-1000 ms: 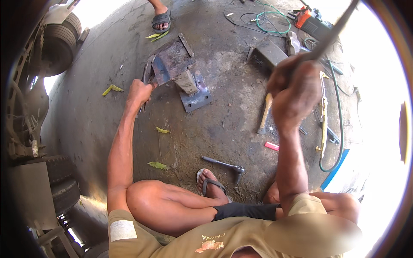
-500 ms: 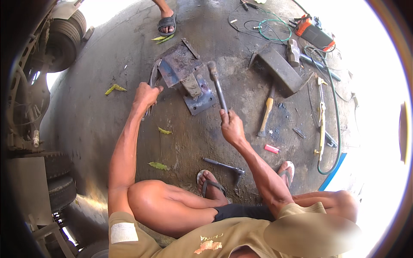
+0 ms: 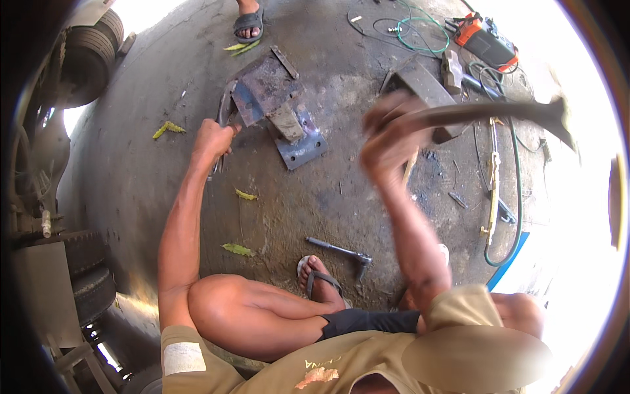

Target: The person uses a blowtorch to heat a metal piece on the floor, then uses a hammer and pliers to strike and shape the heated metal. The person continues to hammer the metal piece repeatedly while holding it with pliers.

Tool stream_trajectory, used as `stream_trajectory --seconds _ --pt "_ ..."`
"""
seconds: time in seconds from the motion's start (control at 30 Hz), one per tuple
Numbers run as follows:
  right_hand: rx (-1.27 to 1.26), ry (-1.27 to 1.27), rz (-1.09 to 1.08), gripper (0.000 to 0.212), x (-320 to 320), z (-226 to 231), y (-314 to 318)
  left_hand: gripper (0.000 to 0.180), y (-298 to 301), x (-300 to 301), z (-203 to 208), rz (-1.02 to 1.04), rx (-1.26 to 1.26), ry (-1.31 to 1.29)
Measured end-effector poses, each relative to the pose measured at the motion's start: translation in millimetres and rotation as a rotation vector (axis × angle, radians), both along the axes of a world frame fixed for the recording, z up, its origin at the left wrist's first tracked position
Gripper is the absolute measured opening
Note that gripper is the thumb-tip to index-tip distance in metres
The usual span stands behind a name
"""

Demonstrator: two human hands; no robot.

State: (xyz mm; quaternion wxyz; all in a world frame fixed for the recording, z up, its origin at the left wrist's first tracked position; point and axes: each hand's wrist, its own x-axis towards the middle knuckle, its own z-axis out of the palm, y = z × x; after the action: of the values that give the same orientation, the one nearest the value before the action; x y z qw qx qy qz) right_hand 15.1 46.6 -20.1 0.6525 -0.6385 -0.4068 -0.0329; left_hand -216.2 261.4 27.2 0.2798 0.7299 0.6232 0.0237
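Holds a dark plier-like tool (image 3: 225, 105) in the left hand (image 3: 215, 141), with fingers closed round its handles, at the left edge of a rusty metal plate (image 3: 262, 85) down on the floor (image 3: 341, 213). Cannot tell whether its tips bite the metal. Grips a long hammer-like tool (image 3: 499, 113) in the blurred right hand (image 3: 392, 141), with fingers wrapped round it, raised well apart from the plate. Has 1 ratchet wrench (image 3: 338, 249) lying near the left foot (image 3: 321, 279).

Floor (image 3: 354, 203): dark, stained | drilled metal plate (image 3: 299, 152) | ratchet-like tool (image 3: 336, 249) | grey metal box (image 3: 428, 88) | orange-black machine (image 3: 487, 43) | green leaves (image 3: 237, 249)
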Motion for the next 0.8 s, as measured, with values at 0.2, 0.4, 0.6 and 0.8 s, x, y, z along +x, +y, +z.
stream_trajectory --seconds 0.2,0.4,0.6,0.8 --pt "-0.897 0.198 0.177 0.049 -46.7 -112.1 -21.0 0.042 15.1 -30.7 -9.1 0.037 0.066 -0.015" --pt "-0.512 0.68 0.187 0.046 -17.9 -1.3 -46.2 0.044 15.5 -40.3 -9.8 0.071 0.017 -0.055" --pt "0.327 0.233 0.24 0.051 9.1 136.2 -37.4 0.041 14.6 -49.1 -3.9 0.034 -0.049 -0.076" --pt "0.563 0.006 0.15 0.038 18.9 120.7 15.4 0.038 1.8 -24.4 9.2 -0.011 -0.066 0.01"
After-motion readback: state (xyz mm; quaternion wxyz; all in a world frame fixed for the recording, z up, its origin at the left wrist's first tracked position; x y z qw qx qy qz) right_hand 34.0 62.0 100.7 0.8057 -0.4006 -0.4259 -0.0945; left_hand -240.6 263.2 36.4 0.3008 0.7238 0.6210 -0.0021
